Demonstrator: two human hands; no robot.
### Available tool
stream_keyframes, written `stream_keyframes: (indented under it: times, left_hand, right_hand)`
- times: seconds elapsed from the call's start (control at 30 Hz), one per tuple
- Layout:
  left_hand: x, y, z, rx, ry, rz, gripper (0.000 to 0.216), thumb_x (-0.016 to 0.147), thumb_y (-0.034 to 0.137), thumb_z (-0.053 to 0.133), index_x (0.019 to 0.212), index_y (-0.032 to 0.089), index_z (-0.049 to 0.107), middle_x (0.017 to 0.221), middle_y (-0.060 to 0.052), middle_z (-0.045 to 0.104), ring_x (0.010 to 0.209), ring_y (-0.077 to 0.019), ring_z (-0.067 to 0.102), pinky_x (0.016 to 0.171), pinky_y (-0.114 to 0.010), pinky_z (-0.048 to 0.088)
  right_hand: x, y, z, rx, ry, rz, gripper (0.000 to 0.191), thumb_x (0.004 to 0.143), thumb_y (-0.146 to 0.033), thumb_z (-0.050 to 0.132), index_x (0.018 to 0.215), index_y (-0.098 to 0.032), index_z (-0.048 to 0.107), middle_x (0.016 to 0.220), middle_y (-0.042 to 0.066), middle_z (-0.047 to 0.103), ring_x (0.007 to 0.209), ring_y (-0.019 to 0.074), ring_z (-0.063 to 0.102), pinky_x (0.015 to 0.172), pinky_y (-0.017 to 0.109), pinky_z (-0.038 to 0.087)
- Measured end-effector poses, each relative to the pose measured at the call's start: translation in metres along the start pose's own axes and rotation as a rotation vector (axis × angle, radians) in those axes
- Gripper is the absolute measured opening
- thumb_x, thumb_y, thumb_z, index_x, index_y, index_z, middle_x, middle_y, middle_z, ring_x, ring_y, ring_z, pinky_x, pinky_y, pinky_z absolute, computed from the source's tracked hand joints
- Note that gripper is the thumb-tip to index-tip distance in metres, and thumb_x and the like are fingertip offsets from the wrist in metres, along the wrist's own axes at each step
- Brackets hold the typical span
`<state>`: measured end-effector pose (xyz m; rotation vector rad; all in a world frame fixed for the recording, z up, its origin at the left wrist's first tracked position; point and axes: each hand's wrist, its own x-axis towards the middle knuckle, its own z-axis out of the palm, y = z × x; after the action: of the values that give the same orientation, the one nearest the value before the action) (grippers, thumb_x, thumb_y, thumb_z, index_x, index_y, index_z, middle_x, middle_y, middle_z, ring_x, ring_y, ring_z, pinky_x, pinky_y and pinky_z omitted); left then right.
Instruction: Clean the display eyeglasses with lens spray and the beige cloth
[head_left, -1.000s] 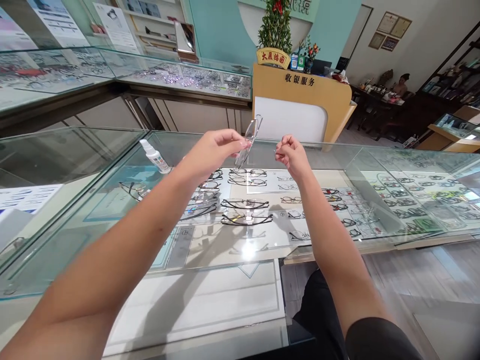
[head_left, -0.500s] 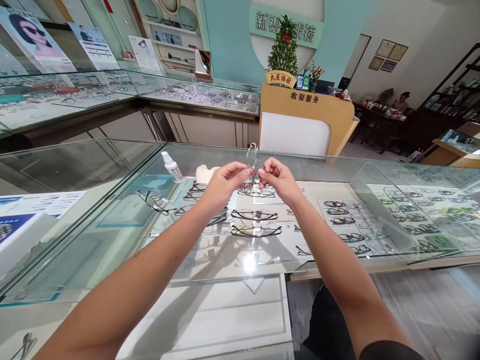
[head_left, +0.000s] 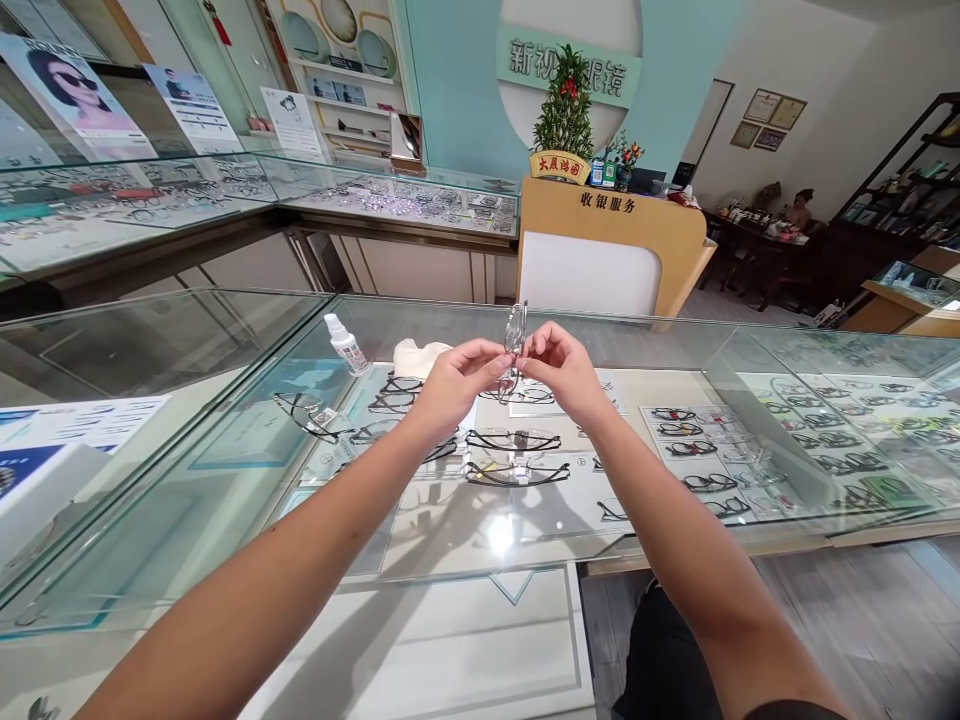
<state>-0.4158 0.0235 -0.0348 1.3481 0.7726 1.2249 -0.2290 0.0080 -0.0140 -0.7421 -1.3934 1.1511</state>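
- In the head view, an optical shop opened out ahead: a teal wall (head_left: 450, 90) carried a sign (head_left: 525, 62), with a wooden cashier desk (head_left: 622, 215) in front of it and a leafy potted plant (head_left: 564, 115) on the desk.
- Advertising posters (head_left: 82, 95) stood at the far left, above another run of glass cases (head_left: 435, 200) filled with spectacles.
- A glass display counter (head_left: 652, 345) spanned the foreground, under both forearms.
- The held eyeglasses (head_left: 515, 328) were up above the counter, turned nearly on edge, one lens over the other, between the two hands.
- The left hand (head_left: 461, 388) was pinched on the eyeglasses, thumb and fingers together at the frame.
- The right hand (head_left: 568, 378) had its thumb and index finger brought close together right at the frame; whether they gripped it, I could not tell.
- A white spray bottle (head_left: 347, 347) stood beyond the left forearm, with a crumpled white cloth (head_left: 415, 360) between it and the left hand.
- Two dark-framed spectacles (head_left: 517, 476) lay one behind the other below the hands; more rows of frames (head_left: 691, 449) lay to the right.
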Motion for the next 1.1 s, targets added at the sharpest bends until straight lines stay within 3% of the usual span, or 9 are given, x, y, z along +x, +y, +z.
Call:
stream_keyframes:
  times: [0.27, 0.47, 0.63, 0.8, 1.1]
  left_hand:
    - [0.000, 0.003, 0.001, -0.028, -0.010, -0.010, 0.056, 0.064, 0.065, 0.104, 0.089, 0.021, 0.080, 0.099, -0.005, 0.076, 0.094, -0.0215, 0.069, 0.088, -0.041, 0.069]
    - [0.000, 0.004, 0.000, -0.039, 0.018, 0.001, 0.052, 0.070, 0.065, 0.101, 0.090, 0.021, 0.080, 0.102, -0.006, 0.076, 0.099, -0.0222, 0.071, 0.091, -0.043, 0.070]
    - [0.001, 0.001, -0.002, 0.022, 0.056, 0.017, 0.052, 0.071, 0.064, 0.101, 0.092, 0.022, 0.081, 0.100, -0.006, 0.079, 0.094, -0.0216, 0.072, 0.086, -0.037, 0.068]
    - [0.001, 0.000, -0.003, 0.079, 0.060, 0.060, 0.052, 0.072, 0.066, 0.100, 0.092, 0.022, 0.081, 0.099, -0.006, 0.078, 0.096, -0.0224, 0.072, 0.086, -0.037, 0.068]
    - [0.001, 0.001, -0.004, 0.135, 0.115, 0.079, 0.053, 0.076, 0.068, 0.096, 0.094, 0.021, 0.080, 0.105, -0.009, 0.080, 0.102, -0.0258, 0.074, 0.085, -0.037, 0.068]
  right_hand:
    - [0.002, 0.005, -0.001, 0.057, -0.002, -0.015, 0.052, 0.073, -0.043, 0.094, 0.081, -0.027, 0.046, 0.079, -0.005, 0.058, 0.075, 0.0143, 0.051, 0.073, 0.032, 0.046]
    - [0.000, 0.006, -0.002, -0.023, 0.040, 0.003, 0.053, 0.073, -0.048, 0.098, 0.083, -0.027, 0.050, 0.082, -0.004, 0.062, 0.075, 0.0149, 0.053, 0.074, 0.033, 0.046]
    - [-0.003, 0.009, 0.001, -0.173, 0.007, -0.035, 0.043, 0.078, -0.041, 0.092, 0.087, -0.027, 0.053, 0.082, -0.004, 0.067, 0.070, 0.0143, 0.050, 0.068, 0.032, 0.042]
    - [-0.006, 0.011, 0.002, -0.318, 0.063, -0.100, 0.027, 0.084, -0.031, 0.080, 0.089, -0.027, 0.053, 0.084, -0.004, 0.068, 0.072, 0.0148, 0.053, 0.072, 0.033, 0.043]
    - [-0.005, 0.012, -0.001, -0.418, 0.123, -0.167, 0.019, 0.086, -0.026, 0.074, 0.090, -0.028, 0.055, 0.086, -0.003, 0.068, 0.073, 0.0163, 0.054, 0.074, 0.034, 0.044]
